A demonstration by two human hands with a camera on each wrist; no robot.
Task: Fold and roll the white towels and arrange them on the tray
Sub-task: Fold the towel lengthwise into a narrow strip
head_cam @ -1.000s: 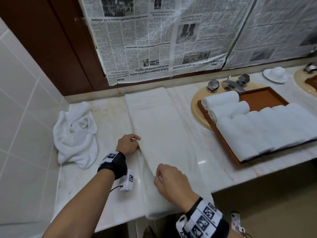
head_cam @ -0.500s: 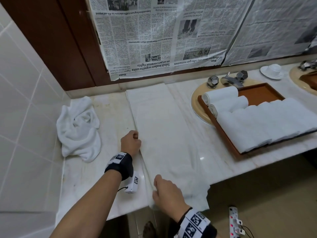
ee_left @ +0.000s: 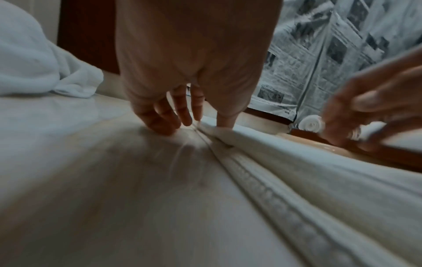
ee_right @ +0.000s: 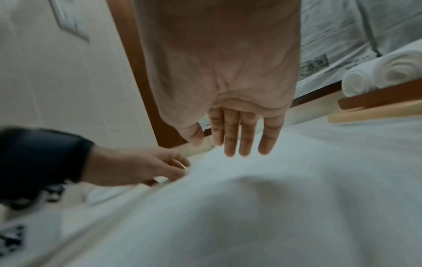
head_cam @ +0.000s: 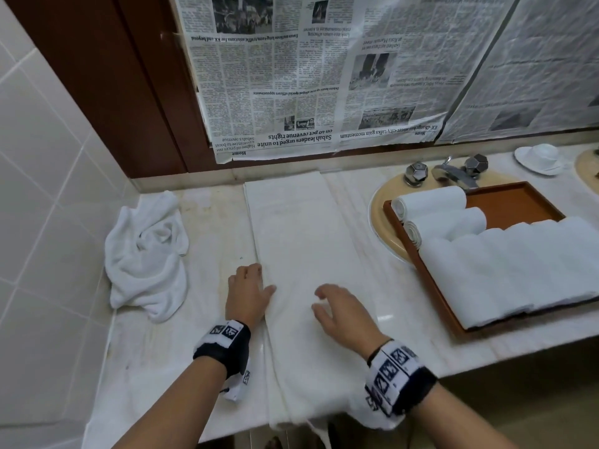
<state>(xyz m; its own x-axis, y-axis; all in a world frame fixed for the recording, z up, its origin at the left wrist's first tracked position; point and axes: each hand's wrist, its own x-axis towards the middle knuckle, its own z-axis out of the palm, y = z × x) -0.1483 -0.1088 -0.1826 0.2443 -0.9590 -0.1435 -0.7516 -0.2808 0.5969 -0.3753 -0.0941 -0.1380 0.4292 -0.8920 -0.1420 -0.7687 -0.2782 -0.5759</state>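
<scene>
Since half a second ago my right hand (head_cam: 340, 311) has let go of the towel's near edge and moved up over the folded towel (head_cam: 301, 241), fingers (ee_right: 230, 137) straight and spread, holding nothing. My left hand (head_cam: 248, 294) sits just left of it, thumb and fingertips (ee_left: 160, 122) pressing the towel's left edge, not gripping. The tray (head_cam: 518, 197) of rolled towels (head_cam: 431, 200) lies well right of my right hand; a crumpled towel (head_cam: 146, 254) lies left of my left.

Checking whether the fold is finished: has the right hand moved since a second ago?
Yes. The right hand has come up off the near counter edge onto the folded towel, its fingers now straightened.
</scene>
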